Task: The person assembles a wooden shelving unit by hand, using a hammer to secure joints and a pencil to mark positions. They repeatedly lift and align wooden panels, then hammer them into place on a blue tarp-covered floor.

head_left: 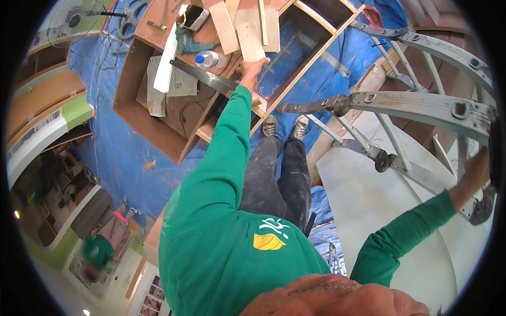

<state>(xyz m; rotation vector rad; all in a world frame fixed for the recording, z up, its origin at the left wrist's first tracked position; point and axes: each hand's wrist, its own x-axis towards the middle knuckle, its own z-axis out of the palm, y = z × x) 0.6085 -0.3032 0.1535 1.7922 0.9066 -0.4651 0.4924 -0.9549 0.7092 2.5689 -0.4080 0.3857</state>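
1. Blue tarp floor far below, wooden bench at the far left
2. Left hand pinches a pale wood plank (over the bench edge)
3. Right hand clasps the ladder at right

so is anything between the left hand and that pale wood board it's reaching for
Nothing visible: the left hand already touches the near end of the pale board. The plastic bottle lies off to one side, clear of it.

Pale wooden offcut board, flat rectangular strip, lies lengthwise among other offcuts on brown plywood bench; left hand touches its near end. Grey aluminium ladder, unfolded, gripped by right hand.
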